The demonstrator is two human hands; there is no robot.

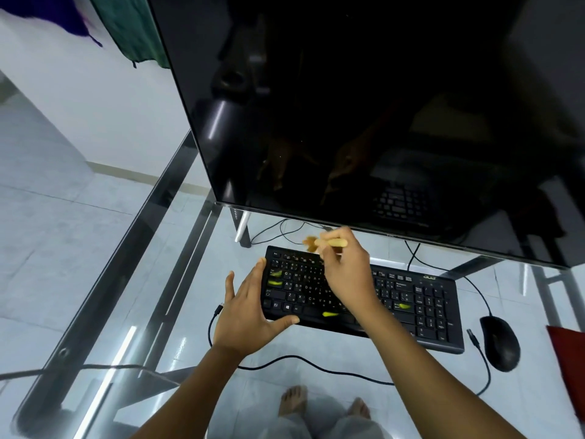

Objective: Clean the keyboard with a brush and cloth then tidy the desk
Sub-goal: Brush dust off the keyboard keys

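A black keyboard (408, 299) with a few yellow-green marks on its keys lies on the glass desk (164, 261). My left hand (250, 307) is spread against the keyboard's left end, thumb along its front edge and fingers at its left side. My right hand (346, 270) hovers over the upper left keys and grips a small brush (319, 242) with a pale handle; its brown bristles, blurred, sit at the keyboard's top edge.
A large dark monitor (364, 115) stands just behind the keyboard. A black mouse (500, 342) lies to the right, with a red cloth (569, 359) at the right edge. Loose black cables (300, 359) run across the desk in front. My bare feet show through the glass.
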